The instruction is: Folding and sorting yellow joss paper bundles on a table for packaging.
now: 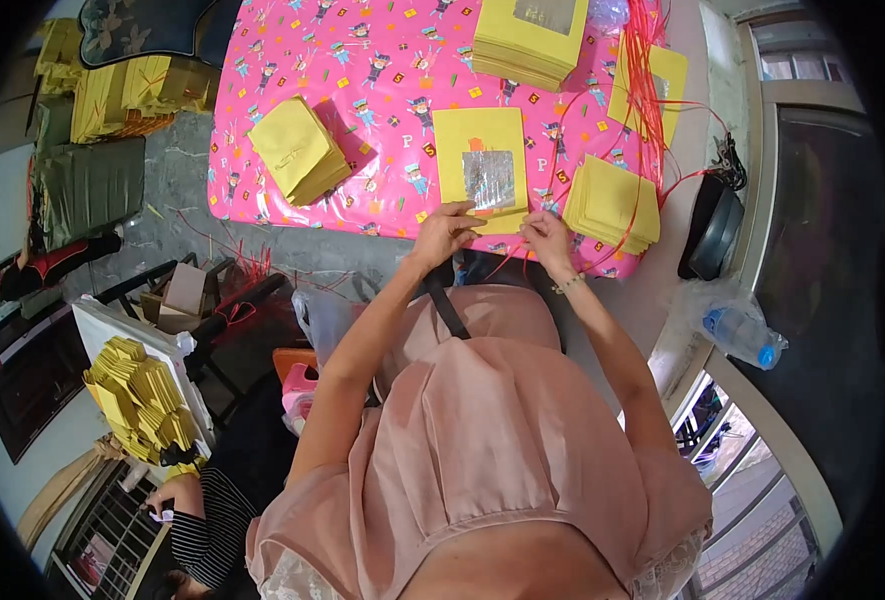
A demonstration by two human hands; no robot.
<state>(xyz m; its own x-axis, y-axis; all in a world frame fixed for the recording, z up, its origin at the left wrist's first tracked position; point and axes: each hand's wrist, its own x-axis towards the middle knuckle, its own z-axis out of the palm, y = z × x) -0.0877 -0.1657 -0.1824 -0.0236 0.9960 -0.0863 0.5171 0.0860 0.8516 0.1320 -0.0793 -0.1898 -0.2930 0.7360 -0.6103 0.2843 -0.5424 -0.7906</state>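
Observation:
A yellow paper sheet (480,128) with a silver foil square (488,180) and an orange-red mark lies at the near edge of the pink table. My left hand (447,235) has its fingers closed on the sheet's near left edge, thumb and fingertips by a narrow yellow strip along that edge. Beside the near right corner my right hand (547,243) is pinched closed. Thin red string runs just below it, and what sits between its fingertips is hidden. To the right of this hand is a stack of yellow paper (612,203), crossed by red string.
The pink patterned tablecloth (387,150) carries more yellow stacks, one at left (297,148) and one at the far side (524,45). Red strings (644,90) hang over the right. A plastic bottle (737,335) lies at right. Other people (197,520) are at left, near piled yellow paper (142,400).

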